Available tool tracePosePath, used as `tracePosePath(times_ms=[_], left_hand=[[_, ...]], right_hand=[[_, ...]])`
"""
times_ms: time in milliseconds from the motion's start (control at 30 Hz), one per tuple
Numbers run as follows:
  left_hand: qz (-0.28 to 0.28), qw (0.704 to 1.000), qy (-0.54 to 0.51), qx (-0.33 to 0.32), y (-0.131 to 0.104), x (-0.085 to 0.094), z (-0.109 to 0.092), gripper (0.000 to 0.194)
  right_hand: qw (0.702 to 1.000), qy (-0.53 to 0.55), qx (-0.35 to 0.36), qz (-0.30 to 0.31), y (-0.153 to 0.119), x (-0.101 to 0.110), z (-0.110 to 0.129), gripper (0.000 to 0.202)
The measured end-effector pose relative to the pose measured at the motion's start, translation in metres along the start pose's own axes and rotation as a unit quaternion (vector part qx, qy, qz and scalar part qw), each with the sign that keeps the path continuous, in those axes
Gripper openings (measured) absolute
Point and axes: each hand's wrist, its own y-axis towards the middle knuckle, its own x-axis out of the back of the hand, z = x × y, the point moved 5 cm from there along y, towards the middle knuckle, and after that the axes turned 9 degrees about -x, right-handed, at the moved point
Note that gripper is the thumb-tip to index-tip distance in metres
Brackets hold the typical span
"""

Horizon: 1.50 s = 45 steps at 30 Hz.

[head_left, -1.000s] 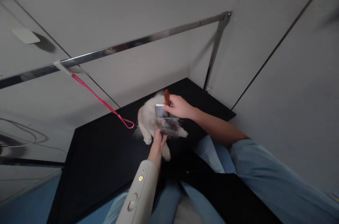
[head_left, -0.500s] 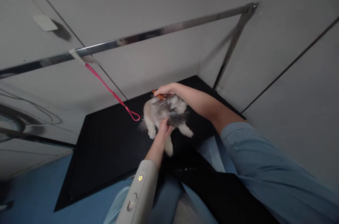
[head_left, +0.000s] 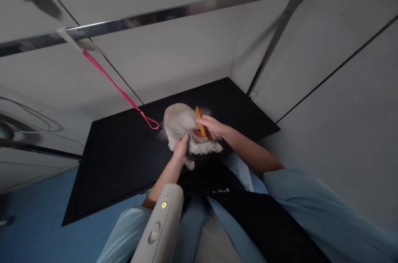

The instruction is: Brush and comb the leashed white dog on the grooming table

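A small fluffy dog [head_left: 177, 114] with white and grey fur is on the black table, its head hard to make out. My left hand [head_left: 181, 148] is closed on the dog's fur at its near side, thumb on top. In my right hand [head_left: 211, 125] is a slicker brush, its orange wooden handle [head_left: 199, 113] pointing up and its shiny metal back [head_left: 194, 138] towards me. The brush lies against the dog's coat, just right of my left hand; its pins are hidden.
The black grooming table [head_left: 124, 163] stands against grey walls. A metal bar [head_left: 139, 20] crosses above it, with a pink loop leash [head_left: 115, 85] hanging left of the dog. A pale device [head_left: 161, 221] with a lit yellow button juts up in the foreground.
My right hand has brought the brush from the dog's far side down to the near right, its handle now upright. My left hand has shifted slightly left, and the dog's pose has changed.
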Motion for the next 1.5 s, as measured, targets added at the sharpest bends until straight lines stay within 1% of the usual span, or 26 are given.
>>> tracePosePath(times_ms=[100, 167, 233, 300, 333, 367, 467, 500, 533, 600, 633, 667, 767, 800, 900, 933, 1033, 1067, 1167, 1200, 1267, 1333, 1367, 1400, 1467, 1500], left_hand=[[-0.056, 0.994, 0.066, -0.065, -0.018, 0.008, 0.015, 0.045], [-0.087, 0.986, 0.114, -0.090, -0.029, 0.011, 0.028, 0.041], [-0.098, 0.981, 0.142, -0.088, -0.038, 0.009, 0.041, 0.035], [-0.109, 0.978, 0.153, -0.089, -0.043, 0.006, 0.049, 0.031], [-0.111, 0.978, 0.153, -0.092, -0.045, 0.004, 0.051, 0.029], [-0.110, 0.977, 0.152, -0.096, -0.046, 0.002, 0.052, 0.028], [-0.086, 0.979, 0.151, -0.106, -0.046, 0.000, 0.054, 0.028], [-0.083, 0.979, 0.150, -0.112, -0.045, 0.001, 0.054, 0.029], [-0.085, 0.978, 0.148, -0.118, -0.045, 0.003, 0.054, 0.031], [-0.100, 0.976, 0.141, -0.129, -0.044, 0.007, 0.055, 0.035], [-0.105, 0.976, 0.138, -0.129, -0.043, 0.008, 0.057, 0.036], [-0.107, 0.977, 0.134, -0.126, -0.042, 0.010, 0.059, 0.038], [-0.097, 0.981, 0.120, -0.119, -0.038, 0.010, 0.065, 0.040], [-0.095, 0.981, 0.120, -0.119, -0.037, 0.011, 0.067, 0.040], [-0.097, 0.977, 0.146, -0.119, -0.035, 0.015, 0.072, 0.041], [-0.091, 0.977, 0.157, -0.113, -0.035, 0.015, 0.073, 0.040], [-0.072, 0.981, 0.160, -0.085, -0.037, 0.015, 0.076, 0.041], [-0.070, 0.982, 0.156, -0.083, -0.038, 0.015, 0.076, 0.041], [-0.086, 0.978, 0.161, -0.097, -0.039, 0.016, 0.075, 0.038], [-0.089, 0.977, 0.169, -0.094, -0.038, 0.016, 0.076, 0.036], [-0.094, 0.975, 0.179, -0.087, -0.035, 0.018, 0.078, 0.033], [-0.084, 0.975, 0.181, -0.101, -0.032, 0.018, 0.078, 0.034], [-0.082, 0.974, 0.180, -0.113, -0.031, 0.019, 0.077, 0.034], [-0.083, 0.972, 0.179, -0.125, -0.031, 0.019, 0.075, 0.035], [-0.080, 0.972, 0.176, -0.136, -0.030, 0.020, 0.072, 0.035], [-0.078, 0.973, 0.170, -0.137, -0.030, 0.020, 0.070, 0.034]], right_hand=[[0.998, 0.027, 0.024, -0.045, -0.008, 0.014, -0.021, 0.038], [0.995, 0.032, 0.046, -0.080, -0.013, 0.030, -0.020, 0.041], [0.984, 0.017, 0.093, -0.154, -0.023, 0.049, -0.007, 0.040], [0.954, -0.018, 0.165, -0.250, -0.043, 0.064, 0.012, 0.036], [0.940, -0.046, 0.195, -0.277, -0.054, 0.066, 0.021, 0.034], [0.935, -0.089, 0.210, -0.273, -0.062, 0.063, 0.027, 0.032], [0.935, -0.256, 0.192, -0.151, -0.076, 0.037, 0.029, 0.025], [0.927, -0.289, 0.194, -0.142, -0.080, 0.031, 0.030, 0.023], [0.914, -0.301, 0.213, -0.170, -0.084, 0.030, 0.033, 0.022], [0.877, -0.283, 0.275, -0.276, -0.094, 0.036, 0.041, 0.020], [0.861, -0.280, 0.294, -0.307, -0.098, 0.037, 0.043, 0.020], [0.857, -0.297, 0.297, -0.300, -0.098, 0.037, 0.043, 0.020], [0.869, -0.383, 0.239, -0.203, -0.090, 0.030, 0.032, 0.017], [0.867, -0.391, 0.230, -0.209, -0.089, 0.031, 0.029, 0.017], [0.841, -0.356, 0.264, -0.310, -0.094, 0.039, 0.029, 0.017], [0.843, -0.358, 0.268, -0.300, -0.093, 0.038, 0.027, 0.017], [0.871, -0.387, 0.235, -0.193, -0.083, 0.031, 0.015, 0.016], [0.872, -0.381, 0.234, -0.197, -0.083, 0.033, 0.012, 0.016], [0.841, -0.308, 0.303, -0.326, -0.092, 0.049, 0.013, 0.017], [0.834, -0.291, 0.322, -0.341, -0.094, 0.052, 0.011, 0.018], [0.859, -0.292, 0.309, -0.284, -0.088, 0.051, 0.003, 0.018], [0.896, -0.299, 0.248, -0.213, -0.078, 0.051, -0.006, 0.020], [0.901, -0.287, 0.237, -0.223, -0.076, 0.056, -0.006, 0.021], [0.892, -0.263, 0.251, -0.268, -0.077, 0.062, -0.003, 0.021], [0.842, -0.208, 0.326, -0.375, -0.089, 0.073, 0.007, 0.021], [0.827, -0.203, 0.354, -0.387, -0.093, 0.073, 0.011, 0.020]])
